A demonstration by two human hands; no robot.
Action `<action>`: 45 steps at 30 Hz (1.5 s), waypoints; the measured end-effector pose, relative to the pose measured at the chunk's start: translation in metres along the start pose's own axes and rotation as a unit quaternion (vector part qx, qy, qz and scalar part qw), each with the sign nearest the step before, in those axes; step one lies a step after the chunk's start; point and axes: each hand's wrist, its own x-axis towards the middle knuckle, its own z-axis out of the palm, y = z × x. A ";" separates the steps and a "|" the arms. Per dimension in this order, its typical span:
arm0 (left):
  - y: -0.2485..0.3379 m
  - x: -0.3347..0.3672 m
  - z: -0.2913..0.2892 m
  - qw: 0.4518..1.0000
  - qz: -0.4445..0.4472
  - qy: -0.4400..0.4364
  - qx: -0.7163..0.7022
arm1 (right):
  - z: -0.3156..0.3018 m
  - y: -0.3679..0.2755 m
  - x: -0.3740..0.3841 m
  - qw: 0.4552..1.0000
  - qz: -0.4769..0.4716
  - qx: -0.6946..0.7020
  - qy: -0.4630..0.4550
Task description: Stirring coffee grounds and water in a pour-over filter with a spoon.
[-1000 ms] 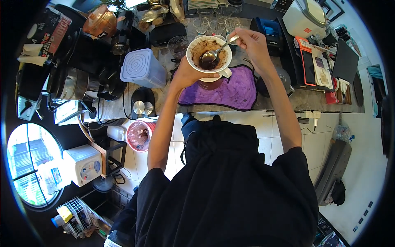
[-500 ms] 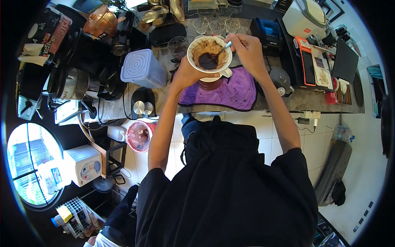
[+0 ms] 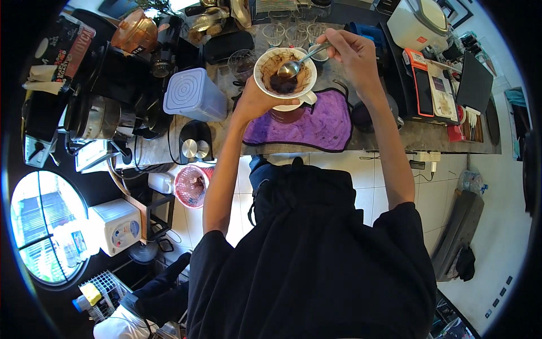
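Right hand (image 3: 353, 59): fingertips pinched on the spoon (image 3: 289, 69) handle, bowl end inside the outline of the white cup (image 3: 304, 89); can't tell if it touches the dark contents (image 3: 283, 84)
Left hand (image 3: 259, 103): fingers closed on the cup's left and near side, cup's own handle free on the right
Cup: centre of the work area, mouth up, inner wall stained brown, above the far edge of the purple cloth (image 3: 324, 127); can't see what its base sits on
Just left of it: clear glass vessel (image 3: 243, 61)
Beyond: small clear glasses (image 3: 296, 37), black case (image 3: 228, 47)
Further left: pale lidded tub (image 3: 195, 97), near the counter (image 3: 446, 147) edge
Below, on the floor: pink basket (image 3: 207, 174)
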 end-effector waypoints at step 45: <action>0.001 -0.004 0.003 1.000 -0.004 -0.019 -0.009 | 0.001 0.024 -0.007 0.993 0.072 0.088 0.024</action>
